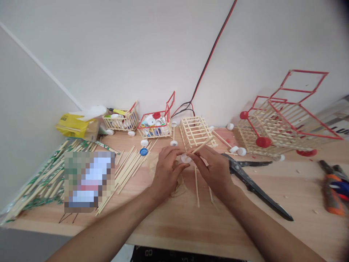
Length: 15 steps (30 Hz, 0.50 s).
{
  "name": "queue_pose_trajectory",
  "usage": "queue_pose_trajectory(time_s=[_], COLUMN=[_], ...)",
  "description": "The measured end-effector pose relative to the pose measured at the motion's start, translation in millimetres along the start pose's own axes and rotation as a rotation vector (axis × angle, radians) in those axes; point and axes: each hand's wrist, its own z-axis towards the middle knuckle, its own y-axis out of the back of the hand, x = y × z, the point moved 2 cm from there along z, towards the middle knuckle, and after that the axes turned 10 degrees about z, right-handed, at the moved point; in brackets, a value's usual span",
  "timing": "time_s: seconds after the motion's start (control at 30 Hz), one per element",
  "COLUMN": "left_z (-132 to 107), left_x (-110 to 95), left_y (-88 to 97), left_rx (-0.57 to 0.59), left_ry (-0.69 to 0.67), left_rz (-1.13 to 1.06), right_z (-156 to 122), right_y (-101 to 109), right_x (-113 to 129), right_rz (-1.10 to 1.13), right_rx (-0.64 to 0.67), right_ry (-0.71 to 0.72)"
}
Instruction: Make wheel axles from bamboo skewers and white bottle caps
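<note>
My left hand (168, 171) is closed around a whitish bottle cap (185, 158), thumb below it and fingers above. Against the cap's other side are the fingertips of my right hand (211, 165), which pinch a wooden stick (203, 144) that slants up to the right. Whether the stick touches the cap is hidden by the fingers. Under my hands a crumpled beige sheet (155, 165) lies on the wooden table, and a loose stick (197, 187) lies just below. Behind them stands a small slatted stick basket (195, 127).
Small stick carts (121, 120) with cap wheels line the wall, and a large red-edged cart (289, 112) stands right. Black cutters (259, 185) and orange-handled pliers (334, 193) lie right. Loose sticks (131, 167), a blue cap (143, 151) and wrapped chopsticks (46, 174) are left.
</note>
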Motion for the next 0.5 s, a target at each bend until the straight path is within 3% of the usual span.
queue_pose_trajectory(time_s=[0.5], left_z=[0.8], left_x=[-0.2], left_y=[0.9], left_rx=[-0.01], left_ry=[0.016], left_rz=[0.027], right_z=[-1.7], right_y=[-1.5], right_x=[-2.2], right_rz=[-0.043], right_rx=[-0.009], right_ry=[-0.022])
